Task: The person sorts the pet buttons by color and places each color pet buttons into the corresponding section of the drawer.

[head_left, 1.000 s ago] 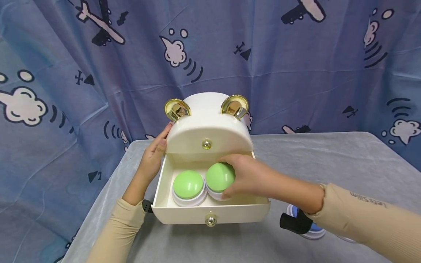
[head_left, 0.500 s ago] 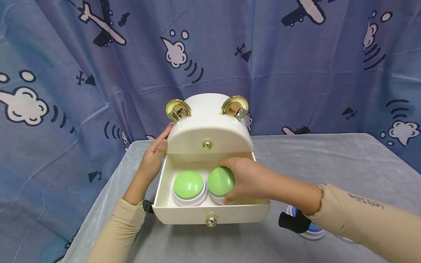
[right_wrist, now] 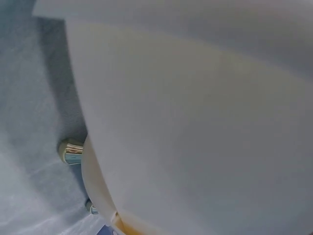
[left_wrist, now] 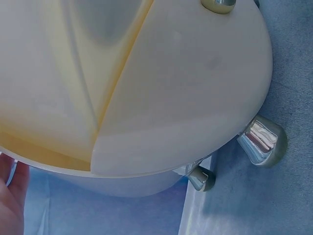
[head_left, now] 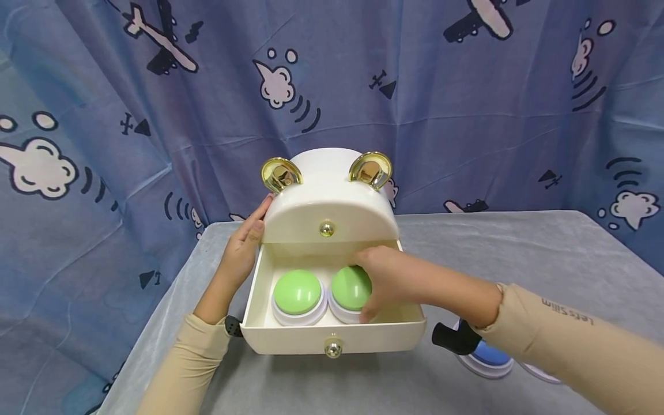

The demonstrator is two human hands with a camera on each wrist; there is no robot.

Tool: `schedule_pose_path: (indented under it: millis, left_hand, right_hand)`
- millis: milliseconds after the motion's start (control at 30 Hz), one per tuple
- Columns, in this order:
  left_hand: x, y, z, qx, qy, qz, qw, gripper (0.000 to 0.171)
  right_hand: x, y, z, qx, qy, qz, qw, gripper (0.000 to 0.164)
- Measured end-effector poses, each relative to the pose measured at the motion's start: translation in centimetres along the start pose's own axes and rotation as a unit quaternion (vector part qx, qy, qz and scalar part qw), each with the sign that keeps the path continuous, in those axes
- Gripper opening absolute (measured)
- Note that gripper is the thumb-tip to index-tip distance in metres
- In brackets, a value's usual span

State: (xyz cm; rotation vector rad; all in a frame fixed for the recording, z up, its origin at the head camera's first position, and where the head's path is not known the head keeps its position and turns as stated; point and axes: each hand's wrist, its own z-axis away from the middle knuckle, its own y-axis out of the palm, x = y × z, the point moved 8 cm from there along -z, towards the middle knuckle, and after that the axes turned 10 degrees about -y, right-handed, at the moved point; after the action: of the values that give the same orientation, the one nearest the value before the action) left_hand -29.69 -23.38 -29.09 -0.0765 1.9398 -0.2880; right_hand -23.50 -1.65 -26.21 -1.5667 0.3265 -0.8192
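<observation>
A white bear-shaped storage box (head_left: 332, 173) with gold ears stands with its lower drawer (head_left: 290, 340) pulled out. Inside the drawer sit two round push buttons with green domes and white bases, a left green button (head_left: 297, 292) and a right green button (head_left: 350, 287) side by side. My right hand (head_left: 391, 276) reaches into the drawer, thumb and fingers curved round the right side of the right green button. My left hand (head_left: 242, 245) rests along the box's left side with its fingers straight. The right wrist view shows mostly the drawer's white wall (right_wrist: 186, 127), hiding that hand's fingers.
Blue-domed button (head_left: 490, 353) lies on the grey table cloth (head_left: 493, 242) under the right forearm, with another white base (head_left: 542, 373) beside it. A blue patterned curtain (head_left: 342, 69) hangs behind the table. The box stands on gold feet (left_wrist: 264, 142).
The right green button has come down and slightly right, settling level beside the left one. My right hand has shifted a little right with it. The left hand has stayed in place.
</observation>
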Motion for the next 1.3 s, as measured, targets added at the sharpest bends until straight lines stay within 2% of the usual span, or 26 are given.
schedule_pose_path:
  millis: [267, 567, 767, 1033, 1300]
  left_hand:
    - [-0.1, 0.1, 0.0, 0.003, -0.001, 0.0, 1.0, 0.05]
    - [0.1, 0.2, -0.1, 0.004, 0.004, 0.005, 1.0, 0.051]
    - [0.0, 0.3, -0.1, 0.001, 0.009, 0.004, 1.0, 0.051]
    - [-0.1, 0.3, -0.1, 0.002, 0.01, 0.0, 0.9999, 0.05]
    - [-0.1, 0.1, 0.0, -0.001, 0.009, 0.0, 1.0, 0.05]
  right_hand:
    - [-0.2, 0.3, -0.1, 0.017, 0.01, 0.014, 1.0, 0.055]
    - [-0.2, 0.3, 0.0, 0.02, 0.0, 0.02, 1.0, 0.057]
    - [-0.2, -0.2, 0.3, 0.013, -0.007, -0.006, 1.0, 0.062]
    - [-0.5, -0.9, 0.9, -0.025, -0.026, -0.09, 0.995, 0.059]
    - [0.1, -1.4, 1.7, -0.054, -0.024, -0.104, 0.993, 0.073]
